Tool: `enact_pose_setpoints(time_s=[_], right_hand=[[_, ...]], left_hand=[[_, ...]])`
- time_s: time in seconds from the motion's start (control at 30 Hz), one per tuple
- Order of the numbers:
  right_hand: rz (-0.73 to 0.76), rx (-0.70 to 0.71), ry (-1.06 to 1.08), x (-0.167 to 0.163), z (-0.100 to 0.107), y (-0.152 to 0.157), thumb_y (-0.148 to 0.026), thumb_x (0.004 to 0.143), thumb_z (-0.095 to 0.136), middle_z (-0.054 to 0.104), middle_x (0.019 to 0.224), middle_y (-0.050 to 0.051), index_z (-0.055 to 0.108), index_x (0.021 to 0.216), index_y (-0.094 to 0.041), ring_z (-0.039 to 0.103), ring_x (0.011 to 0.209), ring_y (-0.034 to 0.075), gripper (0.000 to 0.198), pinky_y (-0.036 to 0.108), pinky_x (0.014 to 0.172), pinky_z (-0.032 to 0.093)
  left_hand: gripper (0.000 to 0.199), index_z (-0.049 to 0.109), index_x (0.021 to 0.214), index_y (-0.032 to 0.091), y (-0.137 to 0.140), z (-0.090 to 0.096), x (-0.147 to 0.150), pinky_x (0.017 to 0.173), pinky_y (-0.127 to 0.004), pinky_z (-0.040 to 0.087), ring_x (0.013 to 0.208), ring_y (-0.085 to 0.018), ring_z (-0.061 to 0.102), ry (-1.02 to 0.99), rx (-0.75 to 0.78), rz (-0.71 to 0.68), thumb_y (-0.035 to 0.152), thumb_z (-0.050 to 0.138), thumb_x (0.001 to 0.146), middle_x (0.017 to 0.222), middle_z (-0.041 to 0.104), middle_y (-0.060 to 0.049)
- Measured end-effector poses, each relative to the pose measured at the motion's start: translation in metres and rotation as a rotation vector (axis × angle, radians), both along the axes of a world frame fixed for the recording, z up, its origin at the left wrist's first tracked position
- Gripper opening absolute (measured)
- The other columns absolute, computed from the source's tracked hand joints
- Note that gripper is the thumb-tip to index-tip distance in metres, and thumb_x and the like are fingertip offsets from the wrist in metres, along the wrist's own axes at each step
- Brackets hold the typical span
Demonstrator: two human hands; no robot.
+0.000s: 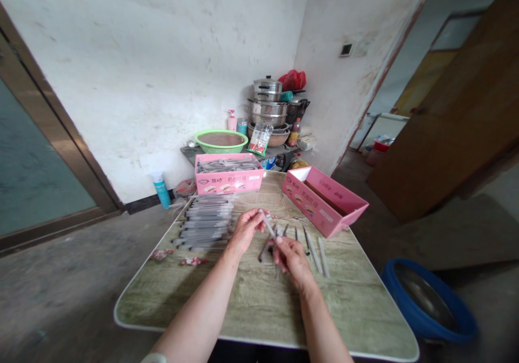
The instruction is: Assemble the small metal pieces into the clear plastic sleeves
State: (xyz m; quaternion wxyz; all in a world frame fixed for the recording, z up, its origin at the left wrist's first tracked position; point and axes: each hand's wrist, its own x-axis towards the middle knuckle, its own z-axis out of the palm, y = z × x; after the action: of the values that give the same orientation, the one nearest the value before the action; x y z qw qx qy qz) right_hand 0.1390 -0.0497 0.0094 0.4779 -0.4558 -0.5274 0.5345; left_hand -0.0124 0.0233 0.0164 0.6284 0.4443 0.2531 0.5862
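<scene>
In the head view, my left hand [245,230] pinches the upper end of a slim translucent pen [268,225] above the table. The fingers of my right hand [292,257] are closed round its lower end. Under and around my right hand lie several loose pens and clear tubes, partly hidden by it; a few clear tubes [323,257] lie just to its right. Left of my left hand, many translucent pens with dark ends [208,223] lie side by side in a stack.
A pink box [229,183] full of pens stands at the table's back left. Another pink box [320,212] sits tilted at the back right. Behind are a green basin [221,148] and stacked steel pots [268,112]. A blue tub [458,328] is on the floor, right of the table [251,311].
</scene>
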Motion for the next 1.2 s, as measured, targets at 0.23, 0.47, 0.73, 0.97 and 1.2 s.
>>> enact_pose_setpoints(time_s=[0.23, 0.47, 0.73, 0.97, 1.2], right_hand=[[0.067, -0.085, 0.145, 0.0, -0.001, 0.0, -0.057, 0.083, 0.055, 0.04, 0.041, -0.008, 0.062, 0.079, -0.014, 0.023, 0.032, 0.005, 0.044, 0.019, 0.035, 0.012], [-0.213, 0.318, -0.422, -0.01, -0.004, -0.002, -0.052, 0.088, 0.049, 0.049, 0.056, -0.001, 0.059, 0.066, -0.017, 0.042, 0.052, 0.011, 0.042, 0.022, 0.05, 0.028], [-0.019, -0.038, 0.042, -0.01, -0.002, 0.0, -0.063, 0.085, 0.046, 0.034, 0.039, -0.009, 0.062, 0.08, -0.015, 0.02, 0.033, 0.006, 0.051, 0.02, 0.036, 0.015], [-0.18, 0.266, -0.387, -0.011, -0.002, -0.002, -0.054, 0.089, 0.044, 0.045, 0.049, -0.002, 0.06, 0.068, -0.016, 0.039, 0.045, 0.01, 0.045, 0.022, 0.047, 0.026], [-0.19, 0.238, -0.401, -0.014, -0.007, -0.001, -0.054, 0.089, 0.046, 0.047, 0.049, -0.002, 0.059, 0.067, -0.016, 0.039, 0.044, 0.009, 0.046, 0.021, 0.045, 0.025]], left_hand=[[0.034, 0.072, 0.083, 0.012, 0.001, -0.001, -0.001, 0.048, -0.021, 0.034, 0.052, -0.008, 0.045, 0.065, 0.001, 0.026, 0.045, 0.07, 0.075, 0.062, 0.056, -0.001], [0.038, 0.072, 0.073, 0.01, 0.008, -0.011, -0.005, 0.041, -0.02, 0.029, 0.044, -0.007, 0.04, 0.096, -0.131, 0.144, 0.047, 0.076, 0.066, 0.052, 0.052, 0.001], [0.036, 0.071, 0.079, 0.011, 0.004, -0.004, -0.003, 0.046, -0.02, 0.033, 0.048, -0.007, 0.043, 0.038, -0.06, 0.03, 0.046, 0.073, 0.071, 0.057, 0.053, 0.0], [0.039, 0.072, 0.074, 0.01, 0.005, -0.008, -0.001, 0.044, -0.02, 0.034, 0.045, -0.007, 0.043, 0.097, -0.094, 0.095, 0.048, 0.075, 0.067, 0.052, 0.053, 0.0], [0.038, 0.072, 0.076, 0.011, 0.007, -0.01, -0.004, 0.043, -0.02, 0.034, 0.045, -0.007, 0.044, 0.125, -0.088, 0.083, 0.048, 0.074, 0.069, 0.053, 0.054, 0.0]])
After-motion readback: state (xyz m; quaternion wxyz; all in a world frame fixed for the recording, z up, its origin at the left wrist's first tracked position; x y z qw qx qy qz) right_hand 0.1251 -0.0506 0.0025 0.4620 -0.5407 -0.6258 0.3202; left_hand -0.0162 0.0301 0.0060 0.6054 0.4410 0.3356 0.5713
